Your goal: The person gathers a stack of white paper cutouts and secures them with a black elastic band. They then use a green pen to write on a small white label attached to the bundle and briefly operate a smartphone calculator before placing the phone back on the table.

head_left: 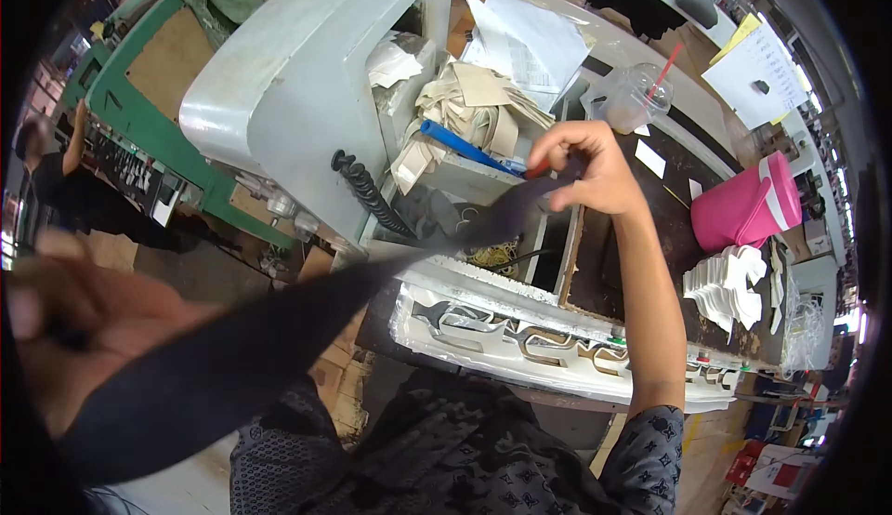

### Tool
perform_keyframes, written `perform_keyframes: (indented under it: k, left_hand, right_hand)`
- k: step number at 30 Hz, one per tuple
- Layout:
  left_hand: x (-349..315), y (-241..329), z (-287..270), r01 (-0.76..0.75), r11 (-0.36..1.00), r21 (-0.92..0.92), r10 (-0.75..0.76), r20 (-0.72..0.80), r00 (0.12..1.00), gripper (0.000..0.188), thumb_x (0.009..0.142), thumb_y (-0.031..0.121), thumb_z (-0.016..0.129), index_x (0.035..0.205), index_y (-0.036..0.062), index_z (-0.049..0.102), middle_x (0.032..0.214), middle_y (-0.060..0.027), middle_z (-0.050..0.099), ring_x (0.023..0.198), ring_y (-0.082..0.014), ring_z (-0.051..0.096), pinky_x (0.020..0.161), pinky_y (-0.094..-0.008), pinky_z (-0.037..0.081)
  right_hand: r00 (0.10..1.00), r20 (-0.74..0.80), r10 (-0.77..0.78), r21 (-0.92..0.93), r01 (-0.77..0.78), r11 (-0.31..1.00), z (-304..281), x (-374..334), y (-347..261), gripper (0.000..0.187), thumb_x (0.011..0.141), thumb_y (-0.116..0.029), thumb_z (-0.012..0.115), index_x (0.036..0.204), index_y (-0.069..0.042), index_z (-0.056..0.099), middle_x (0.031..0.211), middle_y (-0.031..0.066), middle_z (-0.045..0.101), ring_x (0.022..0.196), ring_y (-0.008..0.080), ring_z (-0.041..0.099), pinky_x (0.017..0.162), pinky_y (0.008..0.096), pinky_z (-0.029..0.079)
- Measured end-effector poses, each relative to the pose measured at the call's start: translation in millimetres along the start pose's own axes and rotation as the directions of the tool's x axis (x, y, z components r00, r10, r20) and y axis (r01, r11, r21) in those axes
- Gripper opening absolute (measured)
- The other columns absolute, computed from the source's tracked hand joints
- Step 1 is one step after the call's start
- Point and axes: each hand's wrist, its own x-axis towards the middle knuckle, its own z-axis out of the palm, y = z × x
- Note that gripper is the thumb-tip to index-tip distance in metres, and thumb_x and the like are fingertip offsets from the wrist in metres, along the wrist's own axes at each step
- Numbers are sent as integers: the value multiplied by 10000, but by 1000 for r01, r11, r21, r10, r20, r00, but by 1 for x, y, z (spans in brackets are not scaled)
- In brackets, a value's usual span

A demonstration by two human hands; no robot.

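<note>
A long, dark strip of fabric [251,362] stretches between my two hands, wide and slightly twisted near the left end. My left hand [102,320], large and blurred at the left edge, is closed on that end. Over the machine's open tray, my right hand [595,169] pinches the narrower far end between thumb and fingers. Something small and red-orange [539,170] shows beside its fingers; I cannot tell whether it is held. A blue tube-like tool [465,147] lies just left of that hand, by a stack of beige paper pieces [474,97].
A grey machine housing [269,78] rises at left, with a black coiled cord [372,194]. A pink bucket [743,204], white cut pieces [725,284] and a plastic cup [641,97] stand on the right. Another person [79,176] is at far left beside a green machine [158,125].
</note>
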Motion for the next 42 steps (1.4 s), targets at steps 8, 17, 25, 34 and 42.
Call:
perform_keyframes:
  k: [8, 17, 25, 34, 42]
  left_hand:
    - [-135, 27, -55, 720, 482, 498, -828, -9, 561, 41, 885, -27, 684, 878, -24, 644, 768, -47, 624, 697, -101, 592, 608, -218, 458]
    - [-100, 49, 93, 493, 754, -434, -79, 685, 724, 303, 673, 156, 703, 938, 64, 817, 849, -115, 741, 586, -204, 672, 517, -344, 517]
    - [-84, 93, 221, 669, 688, -282, -37, 907, 420, 228, 803, 55, 721, 1028, 52, 754, 940, -78, 673, 793, -270, 680, 681, -375, 543]
    - [-80, 160, 304, 585, 788, -191, -119, 885, 450, 150, 769, 112, 834, 901, 67, 779, 780, -79, 632, 682, -264, 609, 620, -372, 461]
    - [-20, 219, 403, 200, 980, -1, -164, 567, 807, 110, 738, 14, 799, 833, 26, 745, 760, -87, 637, 699, -237, 586, 634, -326, 446]
  right_hand:
    - [979, -161, 123, -288, -166, 943, -22, -94, -104, 366, 953, -282, 704, 712, -6, 719, 647, 67, 691, 560, 159, 647, 559, 283, 487]
    - [822, 139, 553, -286, -501, 817, 128, -223, -103, 952, 841, -429, 809, 1551, 1, 343, 1550, 240, 428, 1407, 418, 456, 1162, 441, 403]
    - [688, -566, 454, 483, -169, 859, 188, -253, -75, 136, 1012, -73, 634, 999, 23, 729, 868, 51, 714, 798, 71, 595, 734, 249, 483]
    - [769, -564, 303, -66, -407, 911, 89, -389, -120, 129, 979, -79, 670, 963, 26, 742, 834, 113, 758, 725, 197, 723, 649, 296, 529]
    - [697, -549, 460, 296, -353, 888, 53, -530, -113, 201, 1033, -39, 547, 1068, 72, 710, 779, 75, 712, 658, 125, 640, 626, 270, 523]
